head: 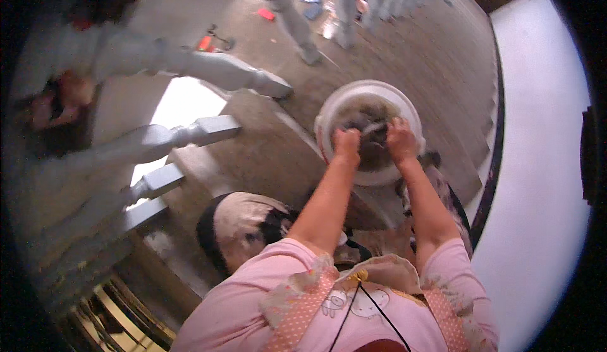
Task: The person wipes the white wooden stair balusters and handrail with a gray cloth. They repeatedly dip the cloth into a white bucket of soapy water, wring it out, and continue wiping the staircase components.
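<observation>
Before me stands a white plastic bucket (370, 85), with murky greyish-brown water in it. Both hands reach over its near rim. My left hand (347, 144) grips a dark, wet cloth (377, 136) at its left side. On the cloth's right side my right hand (402, 138) is closed, close to the bucket's right wall. Blur and the water hide the cloth's lower part and some fingertips.
Grey turned balusters (227, 69) line the left and far side of the wooden stair floor (427, 72). To the right rises a white wall (536, 91) with a dark skirting. Several small objects, among them a red one (266, 14), lie beyond the balusters.
</observation>
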A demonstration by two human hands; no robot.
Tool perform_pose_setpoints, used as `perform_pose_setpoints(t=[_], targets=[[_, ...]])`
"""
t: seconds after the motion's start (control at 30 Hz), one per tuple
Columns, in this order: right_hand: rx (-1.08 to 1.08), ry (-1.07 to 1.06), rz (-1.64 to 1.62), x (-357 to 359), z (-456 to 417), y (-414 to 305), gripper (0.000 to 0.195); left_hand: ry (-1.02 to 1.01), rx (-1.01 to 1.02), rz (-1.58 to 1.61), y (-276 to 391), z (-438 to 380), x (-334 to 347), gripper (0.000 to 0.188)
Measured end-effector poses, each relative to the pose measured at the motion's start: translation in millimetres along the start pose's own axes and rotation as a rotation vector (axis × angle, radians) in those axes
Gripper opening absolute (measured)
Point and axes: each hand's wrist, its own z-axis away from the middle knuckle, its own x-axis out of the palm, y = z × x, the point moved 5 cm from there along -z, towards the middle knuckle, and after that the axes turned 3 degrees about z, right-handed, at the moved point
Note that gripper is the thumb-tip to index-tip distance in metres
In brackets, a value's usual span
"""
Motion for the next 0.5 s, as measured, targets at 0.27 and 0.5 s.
perform_pose_setpoints(t=[0.27,0.5], targets=[[0.141,-0.138,0.041,108.7,48.9,49.8,0.024,-0.049,-0.352,0.036,-39.3,-23.3,-36.0,0.049],[0.045,-0.485,-0.868,22.9,48.1,-76.7,0.019,-0.178,-0.316,0.016,6.1,9.9,-26.4,0.056]])
